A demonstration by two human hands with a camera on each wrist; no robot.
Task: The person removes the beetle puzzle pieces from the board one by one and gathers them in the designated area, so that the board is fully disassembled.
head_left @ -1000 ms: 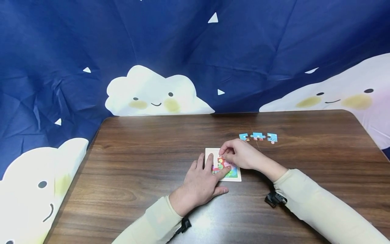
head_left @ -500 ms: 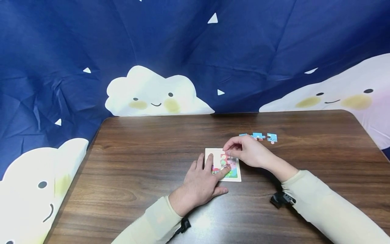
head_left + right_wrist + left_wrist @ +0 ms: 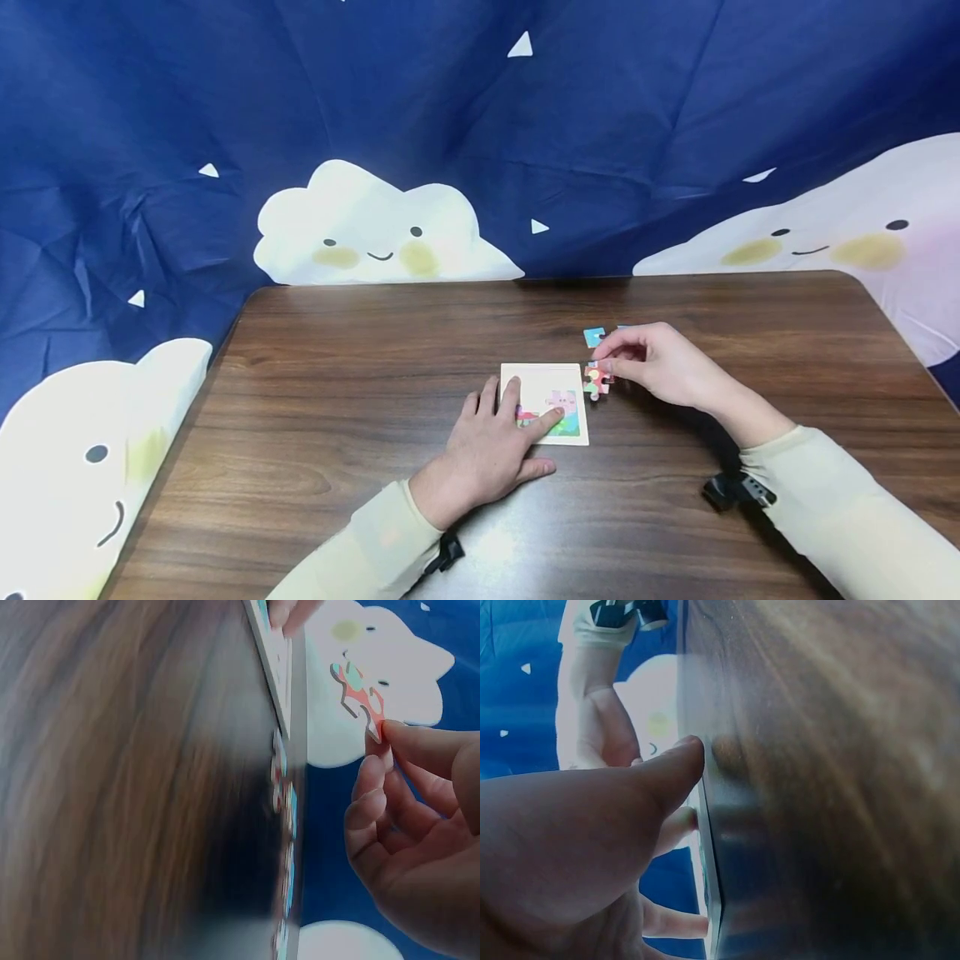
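Note:
In the head view my right hand [image 3: 671,367] pinches a red jigsaw piece [image 3: 596,379] with yellow and green spots by its edge, just right of the puzzle board. The right wrist view shows that puzzle piece [image 3: 360,694] raised above the table between thumb and finger. My left hand [image 3: 491,450] rests flat with spread fingers on the square, pale-framed puzzle board [image 3: 536,372]. Pink, blue and green pieces fill its lower part, partly under my fingers, while its upper part shows bare white. In the left wrist view the left thumb [image 3: 675,769] lies beside the board's edge.
Blue jigsaw pieces lie behind the right hand; one blue piece [image 3: 594,337] shows, others are mostly covered. The right wrist view shows several loose pieces [image 3: 289,862] in a row on the brown wooden table [image 3: 360,350]. A blue cloud-patterned cloth [image 3: 585,125] hangs behind.
My right hand has lifted the red jigsaw piece off the board and carried it right, past the board's edge, baring white backing. The left hand has stayed on the board.

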